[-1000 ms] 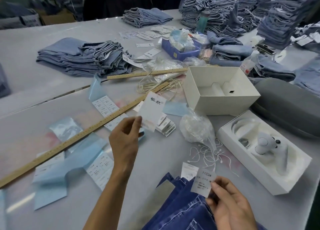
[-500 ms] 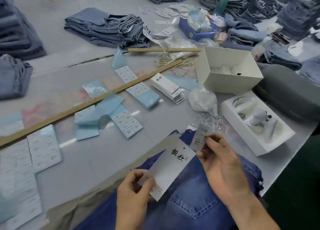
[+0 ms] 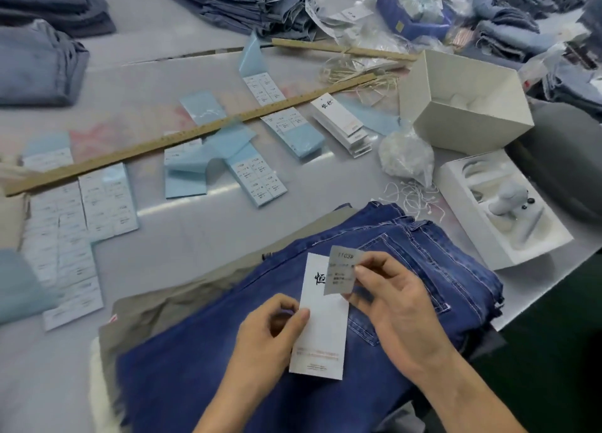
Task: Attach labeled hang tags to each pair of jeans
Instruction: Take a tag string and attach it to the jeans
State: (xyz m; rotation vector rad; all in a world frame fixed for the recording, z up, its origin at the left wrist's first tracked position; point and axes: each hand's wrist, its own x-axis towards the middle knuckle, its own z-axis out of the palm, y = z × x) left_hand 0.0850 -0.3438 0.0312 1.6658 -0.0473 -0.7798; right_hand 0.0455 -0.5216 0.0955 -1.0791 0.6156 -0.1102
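Observation:
Dark blue jeans (image 3: 325,302) lie folded at the table's near edge. Over them my left hand (image 3: 267,331) pinches the left edge of a tall white hang tag (image 3: 321,328) printed with black characters. My right hand (image 3: 391,309) holds a small grey sticker label (image 3: 342,274) marked 1103# by its right edge, overlapping the tag's upper right corner. More white hang tags (image 3: 342,123) sit stacked in the middle of the table. Loose white strings (image 3: 413,195) lie just beyond the jeans.
Sheets of stickers on blue backing (image 3: 260,175) and a long wooden ruler (image 3: 195,133) lie across the table. An open white box (image 3: 465,103) and its tray (image 3: 501,204) stand at right, beside a plastic bag (image 3: 404,159). Folded jeans stacks (image 3: 247,3) fill the far side.
My left hand brought the white tag from the stack down over the jeans. Both hands have drawn together, and the small label now overlaps the tag's top corner.

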